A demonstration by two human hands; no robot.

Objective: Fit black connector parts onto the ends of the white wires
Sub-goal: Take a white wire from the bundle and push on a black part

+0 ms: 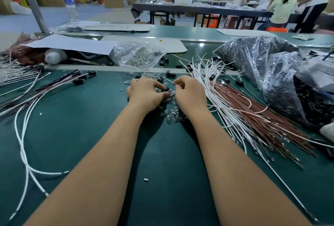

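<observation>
My left hand (144,93) pinches a small black connector (166,89) at the middle of the green table. My right hand (189,93) pinches the end of a white wire (169,82) just above that connector, its tip pointing left. Both hands rest over a scatter of small clear bulbs (171,115). A fan of loose white wires (213,81) lies right of my right hand, beside reddish-brown wires (262,121). Wires with black connectors fitted on their ends (79,79) lie to the left. Loose black connectors (170,74) sit behind my hands.
A clear bag of bulbs (139,56) lies behind my hands and big plastic bags of black parts (267,67) stand at the right. A water bottle (71,3) stands at the back left. People work at a far table (198,9). Long white wires (23,144) curve across the left.
</observation>
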